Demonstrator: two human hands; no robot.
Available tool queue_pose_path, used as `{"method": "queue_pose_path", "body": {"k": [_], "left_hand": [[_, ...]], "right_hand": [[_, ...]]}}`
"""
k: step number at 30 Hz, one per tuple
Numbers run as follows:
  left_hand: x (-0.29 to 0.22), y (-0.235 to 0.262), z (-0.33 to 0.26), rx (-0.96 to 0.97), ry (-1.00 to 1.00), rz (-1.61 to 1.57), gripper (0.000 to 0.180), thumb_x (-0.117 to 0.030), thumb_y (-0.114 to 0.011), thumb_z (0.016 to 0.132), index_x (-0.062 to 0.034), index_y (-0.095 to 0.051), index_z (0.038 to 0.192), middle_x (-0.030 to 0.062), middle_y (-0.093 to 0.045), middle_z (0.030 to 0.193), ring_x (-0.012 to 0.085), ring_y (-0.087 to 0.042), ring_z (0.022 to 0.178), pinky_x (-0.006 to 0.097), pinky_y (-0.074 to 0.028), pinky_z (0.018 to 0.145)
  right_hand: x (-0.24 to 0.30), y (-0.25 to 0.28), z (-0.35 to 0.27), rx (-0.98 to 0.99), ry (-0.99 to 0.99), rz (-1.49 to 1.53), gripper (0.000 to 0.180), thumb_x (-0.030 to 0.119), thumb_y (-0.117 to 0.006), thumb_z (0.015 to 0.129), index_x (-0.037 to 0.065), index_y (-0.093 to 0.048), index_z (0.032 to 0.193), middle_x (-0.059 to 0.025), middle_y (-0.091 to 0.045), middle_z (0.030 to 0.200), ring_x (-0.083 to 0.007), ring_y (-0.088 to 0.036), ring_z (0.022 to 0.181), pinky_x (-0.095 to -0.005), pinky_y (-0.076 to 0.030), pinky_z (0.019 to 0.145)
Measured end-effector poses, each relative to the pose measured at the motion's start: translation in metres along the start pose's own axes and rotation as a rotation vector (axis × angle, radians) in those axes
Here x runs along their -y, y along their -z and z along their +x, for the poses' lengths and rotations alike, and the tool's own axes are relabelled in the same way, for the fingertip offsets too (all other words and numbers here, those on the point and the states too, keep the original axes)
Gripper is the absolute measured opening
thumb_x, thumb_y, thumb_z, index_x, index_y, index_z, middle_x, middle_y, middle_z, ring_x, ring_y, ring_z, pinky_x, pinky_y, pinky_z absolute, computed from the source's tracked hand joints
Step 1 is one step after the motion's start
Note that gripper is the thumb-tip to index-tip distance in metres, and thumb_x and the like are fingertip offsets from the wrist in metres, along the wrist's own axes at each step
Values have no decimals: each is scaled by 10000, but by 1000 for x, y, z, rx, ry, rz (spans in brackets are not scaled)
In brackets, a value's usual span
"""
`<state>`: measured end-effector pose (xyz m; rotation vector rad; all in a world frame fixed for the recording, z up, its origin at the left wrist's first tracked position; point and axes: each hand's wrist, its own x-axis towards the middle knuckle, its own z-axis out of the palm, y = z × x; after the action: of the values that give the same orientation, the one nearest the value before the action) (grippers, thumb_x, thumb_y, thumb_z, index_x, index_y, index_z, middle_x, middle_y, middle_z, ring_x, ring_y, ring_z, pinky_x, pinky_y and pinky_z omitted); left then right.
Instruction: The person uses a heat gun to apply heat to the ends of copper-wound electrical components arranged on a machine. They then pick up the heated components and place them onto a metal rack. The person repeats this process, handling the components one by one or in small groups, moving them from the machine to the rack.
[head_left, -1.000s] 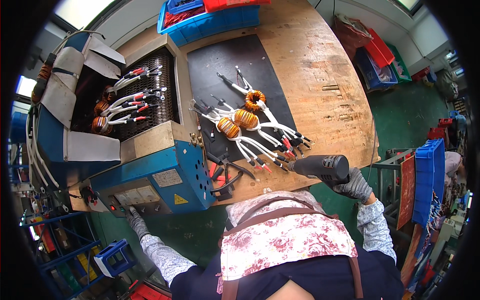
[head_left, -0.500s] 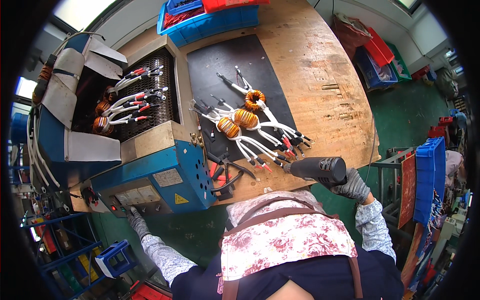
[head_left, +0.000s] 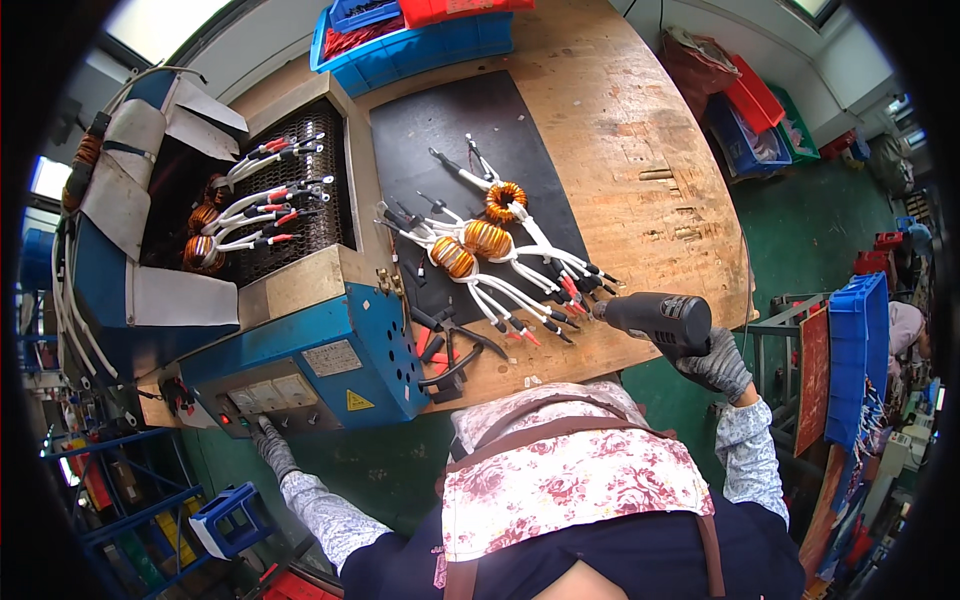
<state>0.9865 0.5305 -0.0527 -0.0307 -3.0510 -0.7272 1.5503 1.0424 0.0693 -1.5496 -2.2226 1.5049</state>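
My right hand (head_left: 718,366), in a grey glove, grips a black heat gun (head_left: 655,316) at the bench's near right edge. Its nozzle points left at the red-tipped leads of three copper coils (head_left: 470,238) lying on a black mat (head_left: 455,150). My gloved left hand (head_left: 268,444) reaches to the control panel (head_left: 270,395) on the front of a blue conveyor oven (head_left: 330,355), fingertips at its buttons. More coils with white leads (head_left: 250,205) lie on the oven's mesh belt.
Black pliers (head_left: 450,350) lie at the mat's near end. Blue bins (head_left: 420,35) stand at the back of the wooden bench (head_left: 640,150). Red and blue crates (head_left: 750,100) sit on the floor to the right, blue racks (head_left: 850,340) further right.
The heat gun in my right hand has shifted slightly left, closer to the coil leads. My left hand stays at the oven panel.
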Motion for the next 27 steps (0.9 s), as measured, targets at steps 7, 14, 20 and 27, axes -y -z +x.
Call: {"method": "queue_pose_path", "body": {"k": [7,14,20,27], "left_hand": [[0,-3,-2,-14,12,8,594,-450,-441,905,44,-445,1235,235,-497,1222,352,-469,1127,370,-354,967],[4,-4,0,4,-2,-3,575,-432,-439,910,47,-444,1229,234,-501,1217,347,-485,1107,367,-362,955],[-1,-3,-4,-6,-6,-33,549,-425,-443,911,36,-462,1207,231,-516,1191,343,-496,1082,367,-374,935],[7,-7,1,-34,7,-4,533,-431,-428,916,15,-466,1205,209,-518,1189,323,-495,1068,354,-371,932]], "right_hand": [[-5,-1,3,0,-7,4,407,107,-738,567,-26,-623,933,-107,-665,810,-161,-623,736,-313,-502,688],[-15,1,9,16,-12,11,433,118,-752,559,-26,-621,945,-110,-666,821,-172,-626,747,-314,-502,699],[-18,0,13,17,-34,30,448,120,-765,554,-30,-617,949,-112,-664,835,-172,-625,760,-315,-501,707],[-19,1,16,-2,-42,143,469,111,-776,558,-23,-614,977,-90,-663,863,-148,-608,774,-308,-496,721]]}}
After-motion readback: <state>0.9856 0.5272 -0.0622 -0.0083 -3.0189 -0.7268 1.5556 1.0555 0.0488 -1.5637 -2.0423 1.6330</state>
